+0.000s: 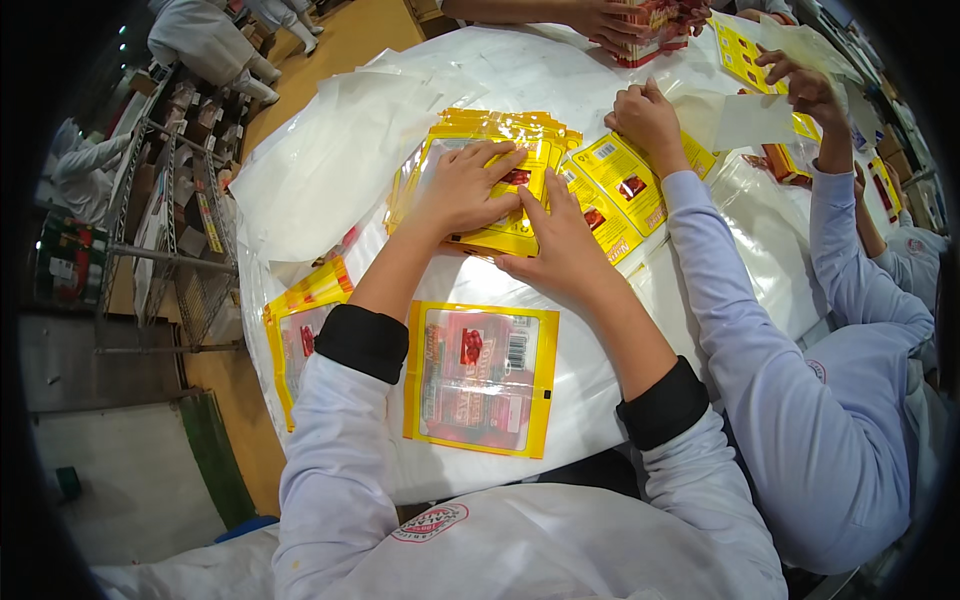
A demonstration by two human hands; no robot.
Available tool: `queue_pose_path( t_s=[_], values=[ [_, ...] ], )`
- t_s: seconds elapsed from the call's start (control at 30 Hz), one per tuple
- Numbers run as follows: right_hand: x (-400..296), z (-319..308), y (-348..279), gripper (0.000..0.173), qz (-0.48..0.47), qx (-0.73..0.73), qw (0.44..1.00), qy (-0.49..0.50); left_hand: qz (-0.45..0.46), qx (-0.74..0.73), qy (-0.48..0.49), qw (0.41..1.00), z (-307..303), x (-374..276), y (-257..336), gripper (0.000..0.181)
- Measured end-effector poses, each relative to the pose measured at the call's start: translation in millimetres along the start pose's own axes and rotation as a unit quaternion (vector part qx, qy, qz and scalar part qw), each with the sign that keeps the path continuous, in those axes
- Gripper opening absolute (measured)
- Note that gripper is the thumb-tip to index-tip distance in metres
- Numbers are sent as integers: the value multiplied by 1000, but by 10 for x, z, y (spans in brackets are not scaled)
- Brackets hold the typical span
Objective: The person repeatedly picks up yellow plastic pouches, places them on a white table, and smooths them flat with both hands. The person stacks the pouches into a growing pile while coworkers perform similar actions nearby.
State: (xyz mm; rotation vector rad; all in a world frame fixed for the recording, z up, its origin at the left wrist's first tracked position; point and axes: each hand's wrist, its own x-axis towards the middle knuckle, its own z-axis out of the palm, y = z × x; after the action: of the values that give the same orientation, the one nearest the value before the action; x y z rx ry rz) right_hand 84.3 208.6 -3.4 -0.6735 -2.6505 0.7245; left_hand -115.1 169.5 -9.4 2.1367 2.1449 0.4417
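A stack of yellow-bordered printed plastic pouches (450,161) lies on the table in front of me. My left hand (472,187) rests flat on top of it, fingers spread. At the stack's lower right edge is my right hand (555,240), fingers apart, its index fingertip close to my left thumb. Nearer to me lies a single flat pouch (480,379) with a yellow border and a clear middle. More pouches are fanned out (289,337) at the left, partly behind my left forearm. Printed yellow sheets (626,187) lie just right of the stack.
White sheeting covers the table (585,330). Loose translucent sheets (322,157) lie at the left. A co-worker's arm (712,262) reaches in close on my right, the fist over the yellow sheets. Across the table, another person's hands hold a red printed package (645,30). Wire shelving (176,225) stands left.
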Motion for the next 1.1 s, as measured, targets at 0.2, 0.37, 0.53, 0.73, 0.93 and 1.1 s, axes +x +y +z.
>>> queue_pose_path(
  t_s=[0.2,0.37,0.53,0.73,0.93,1.1],
  values=[
    [12,15,65,90,4,-43,999,-13,-39,129,-5,991,7,29,24,77],
    [47,58,-62,89,-13,-60,998,-4,-89,25,84,992,39,-37,-359,77],
    [-1,21,-105,92,-60,-81,993,62,-146,-483,243,829,-216,-24,363,69],
    [-52,210,-55,74,-138,-83,980,114,-168,-635,120,745,-256,-17,1995,83],
    [-29,200,84,55,-99,1,980,172,-176,-612,1,771,-341,-281,2037,42],
    [-47,-432,-63,60,110,758,641,-51,-215,-691,-55,688,-906,-1182,1634,36]
  ],
)
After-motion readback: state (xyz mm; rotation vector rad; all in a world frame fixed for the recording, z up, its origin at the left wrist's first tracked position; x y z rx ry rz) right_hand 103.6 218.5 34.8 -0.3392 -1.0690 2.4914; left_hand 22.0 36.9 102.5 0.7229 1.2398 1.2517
